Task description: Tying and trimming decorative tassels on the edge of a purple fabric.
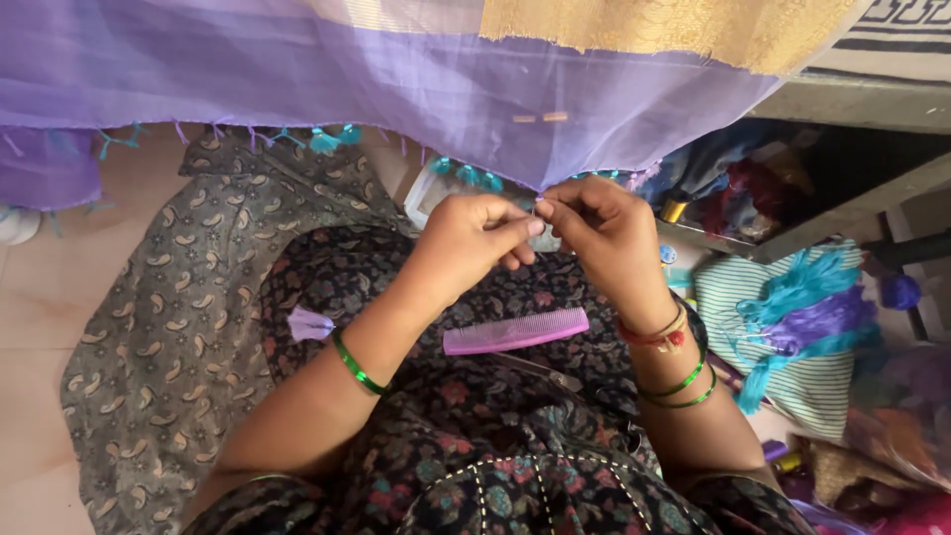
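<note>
**Desk:** What do the two hands have at this moment?

**Photographer:** Both meet at the lower hem of a sheer lilac woven cloth [416, 94] that hangs directly above and ahead of them. The left hand [471, 243] and the right hand [604, 238] are pressed close, fingertips pinched together on something fine at the hem's edge; it looks like a thin needle or thread, too small to tell which. Neither hand is open.

**Desk:** Which way does the hem run from them?

**Photographer:** Its long axis runs left to right across the view, sloping down towards the hands from the left. Small teal thread tassels [327, 139] dot the edge to the left of the left hand, with a few more just above both hands. The pinch sits at the hem's lowest point, and the two hands are equally near it.

**Desk:** And around them?

**Photographer:** Just below the hands, on the lap of a dark floral dress, lies a pink plastic comb [515, 330], its length crosswise. A small lilac tassel [309, 324] rests beside the left wrist. To the right of the right forearm, a bundle of teal and purple threads [802, 317] lies on striped fabric.
</note>
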